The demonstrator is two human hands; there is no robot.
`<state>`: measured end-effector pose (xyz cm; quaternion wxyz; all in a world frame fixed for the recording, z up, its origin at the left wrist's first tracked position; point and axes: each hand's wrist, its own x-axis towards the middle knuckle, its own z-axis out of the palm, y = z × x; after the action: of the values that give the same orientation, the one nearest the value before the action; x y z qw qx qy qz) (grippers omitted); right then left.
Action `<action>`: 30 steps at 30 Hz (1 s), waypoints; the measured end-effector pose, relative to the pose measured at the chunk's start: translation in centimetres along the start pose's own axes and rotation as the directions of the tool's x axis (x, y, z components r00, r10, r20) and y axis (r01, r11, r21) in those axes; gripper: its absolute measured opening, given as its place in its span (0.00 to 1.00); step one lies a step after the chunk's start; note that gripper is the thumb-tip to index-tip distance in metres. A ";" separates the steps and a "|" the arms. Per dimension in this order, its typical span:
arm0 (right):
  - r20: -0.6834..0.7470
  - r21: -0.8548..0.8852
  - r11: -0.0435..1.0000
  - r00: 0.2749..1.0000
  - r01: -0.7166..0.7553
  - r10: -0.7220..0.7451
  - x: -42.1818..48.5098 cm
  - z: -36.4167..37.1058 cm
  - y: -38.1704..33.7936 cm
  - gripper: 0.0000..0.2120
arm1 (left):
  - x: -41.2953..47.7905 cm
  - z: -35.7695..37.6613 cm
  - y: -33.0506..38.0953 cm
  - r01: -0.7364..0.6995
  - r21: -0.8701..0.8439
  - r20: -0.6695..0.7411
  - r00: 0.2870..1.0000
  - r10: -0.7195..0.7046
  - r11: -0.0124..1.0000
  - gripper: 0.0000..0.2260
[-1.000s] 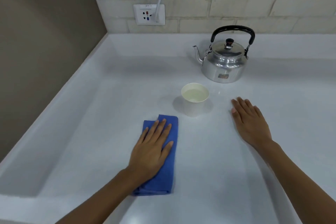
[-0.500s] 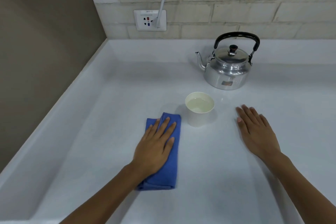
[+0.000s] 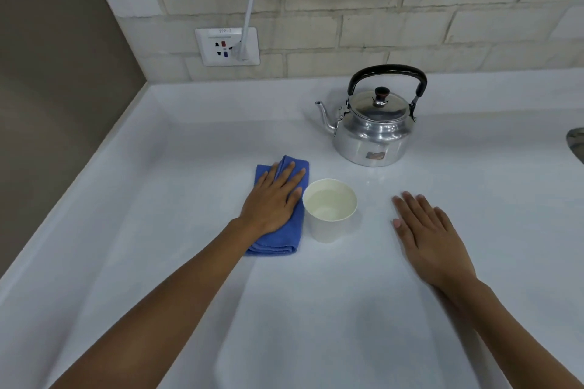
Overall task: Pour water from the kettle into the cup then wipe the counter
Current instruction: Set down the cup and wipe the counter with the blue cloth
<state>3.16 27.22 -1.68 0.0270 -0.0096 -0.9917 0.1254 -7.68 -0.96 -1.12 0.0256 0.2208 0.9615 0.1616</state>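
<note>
Water filled the white cup (image 3: 329, 210) (kettle (image 3: 374, 129) behind it, lid on). A folded blue cloth (image 3: 278, 230) was pressed by the flat left hand (image 3: 273, 199); the right hand (image 3: 433, 240) was laid flat, holding nothing.

A single head-worn camera looks forward and steeply down from close above the table (image 3: 316, 309), facing the brick wall (image 3: 363, 3) at the far edge, both forearms entering from below.

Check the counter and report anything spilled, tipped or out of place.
Nothing stands out. The cup and kettle stand upright, no spill shows on the counter, and the left hand presses the cloth flat.
</note>
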 end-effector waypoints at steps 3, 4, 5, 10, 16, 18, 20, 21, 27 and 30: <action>0.010 0.007 1.000 1.000 -0.005 0.005 0.0 0.0 0.0 0.29 | 1.8 -0.2 -0.3 -0.032 -0.002 0.007 0.999 0.032 0.999 0.21; 0.008 0.004 1.000 1.000 -0.006 0.006 -0.1 0.0 0.0 0.28 | 2.5 -0.2 -0.4 -0.025 -0.002 -0.001 1.000 0.025 1.000 0.21; 0.005 0.001 1.000 1.000 -0.006 0.006 -0.1 0.0 -0.1 0.28 | 3.3 -0.2 -0.5 -0.015 0.004 -0.010 1.000 0.015 1.000 0.21; 0.009 0.007 1.000 1.000 -0.021 0.021 -0.2 -0.3 -0.5 0.26 | 7.3 -0.1 -1.4 0.031 0.065 -0.020 0.999 -0.030 0.997 0.22; 0.008 0.002 1.000 1.000 -0.016 0.016 -0.3 -0.4 -0.5 0.26 | 11.1 -0.1 -2.5 0.096 0.068 -0.018 0.995 -0.095 0.993 0.22; 0.001 0.000 1.000 1.000 -0.011 0.011 -0.3 -0.4 -0.5 0.27 | 11.8 -0.2 -2.7 0.113 0.057 -0.018 0.994 -0.112 0.992 0.22; -0.004 0.005 1.000 1.000 -0.012 0.012 -0.3 -0.4 -0.4 0.26 | 12.5 -0.4 -3.0 0.124 0.049 -0.025 0.992 -0.122 0.991 0.22; -0.004 0.005 1.000 1.000 -0.013 0.013 -0.3 -0.4 -0.4 0.26 | 12.8 -0.5 -3.0 0.130 0.047 -0.025 0.991 -0.129 0.990 0.22; -0.018 0.021 1.000 1.000 -0.006 0.007 -0.3 -0.2 -0.3 0.24 | 13.7 -0.7 -3.4 0.149 0.034 -0.033 0.988 -0.148 0.988 0.22; -0.018 0.017 1.000 1.000 -0.002 0.002 -0.3 -0.1 -0.2 0.24 | 13.8 -0.8 -3.3 0.150 0.028 -0.007 0.989 -0.150 0.988 0.23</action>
<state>3.46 27.08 -1.55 0.0358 -0.0113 -0.9903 0.1336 -21.56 1.94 -1.07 0.0322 0.1478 0.9776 0.1461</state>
